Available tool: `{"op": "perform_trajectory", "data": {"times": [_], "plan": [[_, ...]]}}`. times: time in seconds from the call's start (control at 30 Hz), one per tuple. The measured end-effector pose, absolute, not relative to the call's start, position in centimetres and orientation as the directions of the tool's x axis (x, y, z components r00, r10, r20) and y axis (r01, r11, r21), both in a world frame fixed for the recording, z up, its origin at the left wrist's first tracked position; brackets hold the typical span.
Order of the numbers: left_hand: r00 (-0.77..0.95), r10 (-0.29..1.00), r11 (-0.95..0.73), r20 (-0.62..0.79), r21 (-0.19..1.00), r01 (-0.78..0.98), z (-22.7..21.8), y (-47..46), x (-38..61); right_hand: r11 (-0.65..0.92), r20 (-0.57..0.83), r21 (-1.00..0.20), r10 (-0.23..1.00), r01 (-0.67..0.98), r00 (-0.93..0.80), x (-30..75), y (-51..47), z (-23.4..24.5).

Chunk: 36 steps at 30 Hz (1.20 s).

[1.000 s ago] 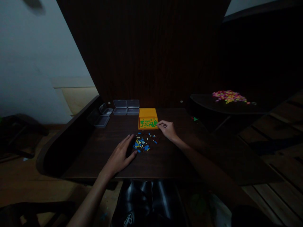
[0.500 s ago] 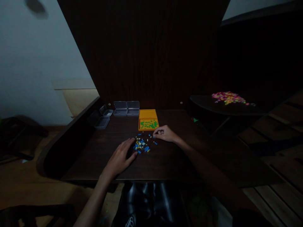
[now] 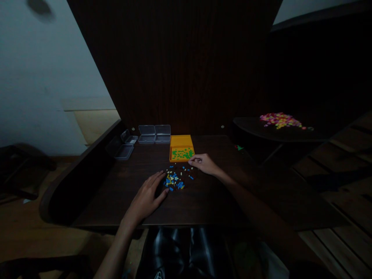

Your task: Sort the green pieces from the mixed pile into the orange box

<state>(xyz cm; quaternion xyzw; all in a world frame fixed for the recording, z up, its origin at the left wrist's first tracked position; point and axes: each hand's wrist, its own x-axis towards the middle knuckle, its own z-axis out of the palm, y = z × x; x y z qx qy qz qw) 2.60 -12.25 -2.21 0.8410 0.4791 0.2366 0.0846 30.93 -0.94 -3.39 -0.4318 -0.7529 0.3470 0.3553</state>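
Observation:
A small heap of blue, yellow and dark little pieces (image 3: pixel 175 179) lies on the dark wooden table (image 3: pixel 203 197). My left hand (image 3: pixel 147 195) rests flat on the table just left of the heap, fingers stretched out, holding nothing. Behind the heap stands an open orange box (image 3: pixel 181 147) with green pieces inside. My right hand (image 3: pixel 204 163) hovers at the box's front right corner with its fingertips pinched together; whatever they hold is too small to see.
Clear plastic boxes (image 3: pixel 154 134) stand open at the table's back, and two more (image 3: pixel 123 147) sit at the back left. A pile of pink and yellow pieces (image 3: pixel 279 119) lies on a dark side table to the right. A dark wood panel rises behind.
My right hand went from the orange box down to the heap's right edge, then rose back toward the box's front corner with pinched fingers. The left hand stayed put.

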Motion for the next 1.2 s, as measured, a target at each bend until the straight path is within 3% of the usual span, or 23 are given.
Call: {"op": "perform_trajectory", "data": {"times": [0.17, 0.33, 0.47, 0.57, 0.83, 1.0, 1.2], "plan": [[0.405, 0.863, -0.499, 0.300, 0.392, 0.773, -2.4, -12.2, 2.6, 0.445, 0.394, -0.763, 0.895, 0.469, -0.210, 31.5, -0.6, -3.3], [0.338, 0.910, -0.415, 0.242, 0.497, 0.762, -2.3, -11.9, 2.3, 0.548, 0.536, -0.557, 0.811, 0.624, -0.234, 32.0, -0.8, -2.9], [0.288, 0.947, -0.313, 0.141, 0.603, 0.734, -1.6, -10.7, 1.9, 0.559, 0.533, -0.467, 0.796, 0.686, -0.286, 32.2, -0.9, -3.1], [0.301, 0.946, -0.308, 0.118, 0.611, 0.729, -0.9, -8.8, 1.4, 0.568, 0.525, -0.444, 0.792, 0.693, -0.313, 32.3, -0.7, -3.2], [0.165, 0.895, -0.355, 0.415, 0.436, 0.827, -0.2, 0.0, 0.1, 0.596, 0.438, -0.467, 0.797, 0.652, -0.415, 32.6, -0.2, -3.1], [0.254, 0.846, -0.391, 0.469, 0.223, 0.893, -0.6, 3.6, 1.6, 0.576, 0.418, -0.485, 0.813, 0.658, -0.404, 33.1, 0.0, -3.1], [0.294, 0.840, -0.404, 0.456, 0.163, 0.900, -2.0, 4.4, 3.5, 0.542, 0.414, -0.502, 0.835, 0.674, -0.363, 34.3, 0.4, -3.2]]}}
